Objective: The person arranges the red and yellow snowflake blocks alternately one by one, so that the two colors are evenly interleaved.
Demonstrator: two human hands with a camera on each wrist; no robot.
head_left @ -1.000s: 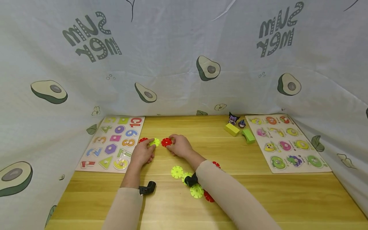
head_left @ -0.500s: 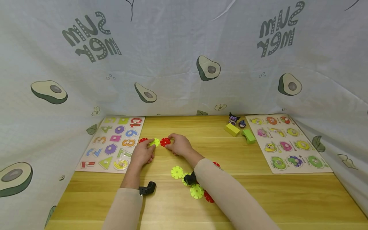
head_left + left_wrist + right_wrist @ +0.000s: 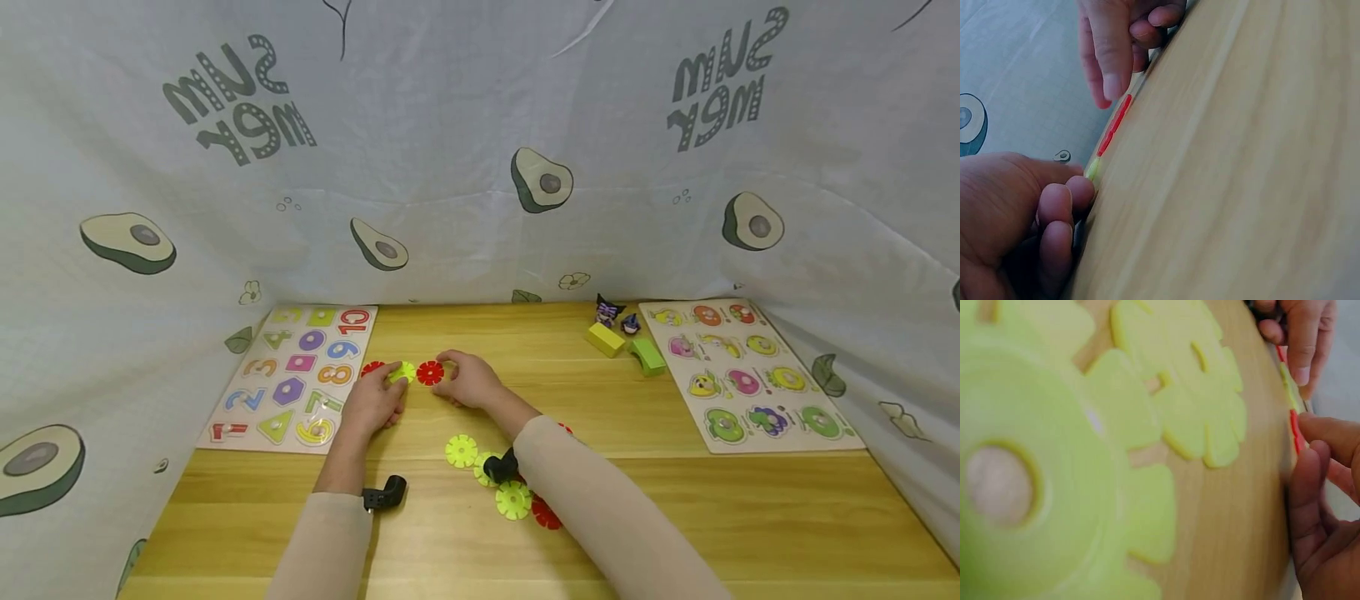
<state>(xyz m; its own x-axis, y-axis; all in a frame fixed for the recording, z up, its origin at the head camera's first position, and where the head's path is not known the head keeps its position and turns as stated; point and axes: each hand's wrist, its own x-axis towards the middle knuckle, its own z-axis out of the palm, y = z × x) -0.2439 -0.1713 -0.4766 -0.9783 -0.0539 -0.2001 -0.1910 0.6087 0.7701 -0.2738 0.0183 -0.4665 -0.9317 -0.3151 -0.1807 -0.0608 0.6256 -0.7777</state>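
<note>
Three flower-shaped plastic discs lie in a row on the table. A red disc at the left is partly covered by my left hand. In the middle, a yellow-green disc is pinched at its left side between my left thumb and index finger. Another red disc lies flat at the right end, its edge meeting the yellow-green one in the left wrist view. My right hand is at this red disc's right edge, thumb and index spread around it; from the left wrist view the fingers look just clear of it.
Loose yellow-green discs and red discs lie nearer, partly under my right forearm. A number puzzle board stands left, a fruit puzzle board right. Yellow and green blocks and small figurines sit at the back.
The right red disc has moved slightly left, up to the yellow-green disc. My right fingers have drawn back a little from it. The left hand stays in place.
</note>
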